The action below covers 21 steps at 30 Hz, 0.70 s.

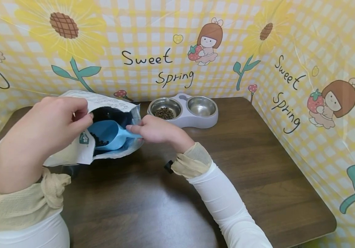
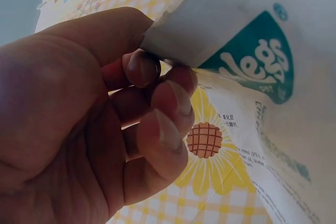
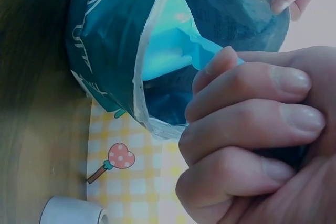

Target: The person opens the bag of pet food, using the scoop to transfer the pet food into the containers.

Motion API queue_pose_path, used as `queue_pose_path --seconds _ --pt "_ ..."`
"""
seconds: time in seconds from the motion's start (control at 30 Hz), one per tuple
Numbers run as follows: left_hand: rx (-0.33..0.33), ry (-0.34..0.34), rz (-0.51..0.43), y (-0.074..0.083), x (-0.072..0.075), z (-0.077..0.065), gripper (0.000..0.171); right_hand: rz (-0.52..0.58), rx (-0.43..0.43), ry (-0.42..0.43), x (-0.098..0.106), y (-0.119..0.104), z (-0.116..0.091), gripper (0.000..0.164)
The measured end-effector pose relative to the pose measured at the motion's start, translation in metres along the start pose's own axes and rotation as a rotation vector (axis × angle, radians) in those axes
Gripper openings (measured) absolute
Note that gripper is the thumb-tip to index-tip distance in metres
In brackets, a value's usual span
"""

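Observation:
A white and teal pet food bag (image 1: 72, 153) lies on its side with its mouth toward the right. My left hand (image 1: 42, 132) pinches the edge of that mouth between thumb and fingers, and the left wrist view shows the bag's printed side (image 2: 247, 59) close up. Inside the opening is a blue scoop (image 1: 118, 137) with some dark kibble (image 1: 100, 140) in or beside its bowl. My right hand (image 1: 160, 131) grips the scoop's handle, fingers curled round it in the right wrist view. The bag's deeper inside is hidden.
Behind my right hand stands a light grey double pet feeder (image 1: 192, 122) with two metal bowls. Brown kibble (image 1: 164, 113) lies in its left bowl; the right bowl (image 1: 200, 106) shows bare metal. A brown wooden table (image 1: 251, 162) carries everything, with patterned yellow cloth (image 1: 146, 31) behind it.

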<state>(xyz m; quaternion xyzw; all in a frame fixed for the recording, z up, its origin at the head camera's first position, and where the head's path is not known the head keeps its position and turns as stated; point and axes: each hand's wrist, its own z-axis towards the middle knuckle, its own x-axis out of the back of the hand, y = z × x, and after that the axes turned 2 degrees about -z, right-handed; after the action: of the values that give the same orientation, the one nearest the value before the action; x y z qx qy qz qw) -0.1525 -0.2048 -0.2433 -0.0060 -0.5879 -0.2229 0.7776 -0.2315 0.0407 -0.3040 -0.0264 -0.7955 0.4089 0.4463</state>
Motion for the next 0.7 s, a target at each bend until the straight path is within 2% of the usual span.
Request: queue_pose_path --seconds 0.47,0.7 --pt "0.011 -0.008 -0.006 0.0 0.002 0.0 0.037 0.121 0.002 -0.066 0.018 0.01 -0.012 0.057" --pt "0.008 0.006 -0.006 0.0 0.001 -0.001 0.038 0.18 0.041 -0.1 0.025 0.018 -0.015 0.057"
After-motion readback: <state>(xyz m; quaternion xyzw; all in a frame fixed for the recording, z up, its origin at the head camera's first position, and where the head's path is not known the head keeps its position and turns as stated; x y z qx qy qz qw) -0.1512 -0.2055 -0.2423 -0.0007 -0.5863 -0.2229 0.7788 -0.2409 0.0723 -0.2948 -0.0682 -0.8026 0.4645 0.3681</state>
